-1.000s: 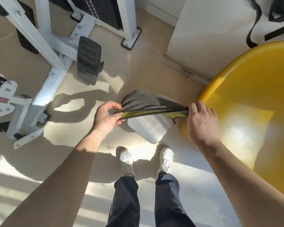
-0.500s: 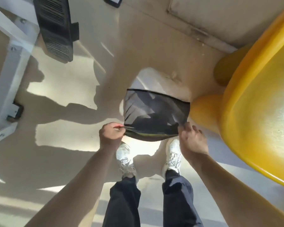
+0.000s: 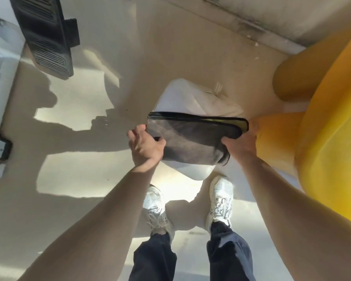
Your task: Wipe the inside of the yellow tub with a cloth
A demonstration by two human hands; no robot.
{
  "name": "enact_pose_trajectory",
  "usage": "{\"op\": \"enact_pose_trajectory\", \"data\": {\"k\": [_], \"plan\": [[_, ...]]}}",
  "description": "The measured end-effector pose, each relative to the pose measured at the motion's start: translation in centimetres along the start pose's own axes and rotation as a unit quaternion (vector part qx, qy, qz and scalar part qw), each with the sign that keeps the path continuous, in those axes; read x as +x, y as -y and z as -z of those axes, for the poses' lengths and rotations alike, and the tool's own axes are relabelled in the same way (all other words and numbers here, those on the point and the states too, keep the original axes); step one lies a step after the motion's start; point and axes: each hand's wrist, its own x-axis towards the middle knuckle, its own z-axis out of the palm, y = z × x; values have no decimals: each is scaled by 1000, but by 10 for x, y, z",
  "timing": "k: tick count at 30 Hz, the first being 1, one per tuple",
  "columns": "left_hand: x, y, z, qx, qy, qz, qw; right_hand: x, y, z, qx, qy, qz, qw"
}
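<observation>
A grey cloth (image 3: 190, 138) with a black edge and a yellow-green underside is folded over and held flat above the floor. My left hand (image 3: 145, 146) grips its left edge, thumb on top. My right hand (image 3: 239, 145) grips its right side from below, its fingers hidden under the cloth. The yellow tub (image 3: 332, 138) stands at the right on rounded yellow feet; only its outer wall and rim show. Both hands are left of the tub, outside it.
A white plastic jug (image 3: 193, 94) lies on the floor under the cloth. A black ribbed pedal (image 3: 45, 33) and the white frame of a gym machine (image 3: 0, 82) stand at the upper left. My feet in white shoes (image 3: 221, 197) are below the cloth.
The view has tilted further down and the tub's inside has left the frame. The cloth, stretched open between both hands before, is now folded over into a narrower shape.
</observation>
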Motion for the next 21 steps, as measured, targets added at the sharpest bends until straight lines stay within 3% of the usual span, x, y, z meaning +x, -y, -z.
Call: {"op": "enact_pose_trajectory", "data": {"k": [3, 5, 7, 9, 11, 15, 16, 18, 19, 21], "plan": [[-9, -2, -6, -23, -5, 43, 999, -6, -21, 11, 117, 85, -127, 981], [-10, -11, -1, -85, 22, 103, 991, -19, -23, 18, 95, 91, -102, 986], [-20, -25, 10, -159, 54, 112, 979, -39, -12, 21, 88, 55, -45, 994], [-40, -43, 24, -196, 81, 58, 976, -67, 8, 20, 105, 64, 28, 992], [-66, -60, 36, -217, 105, -11, 970, -99, 35, 13, 119, 122, 76, 982], [-89, -77, 49, -257, 45, -99, 960, -118, 73, -10, 225, 265, 63, 935], [-87, -75, 48, -268, 69, -93, 956, -110, 74, -16, 240, 253, 40, 936], [-83, -70, 38, -285, 213, -46, 933, -87, 59, -21, 231, 201, -9, 952], [-83, -64, 31, -259, 280, -27, 924, -74, 44, -17, 181, 159, -39, 970], [-90, -62, 23, -175, 324, -23, 930, -65, 18, 4, -66, 28, -96, 993]]}}
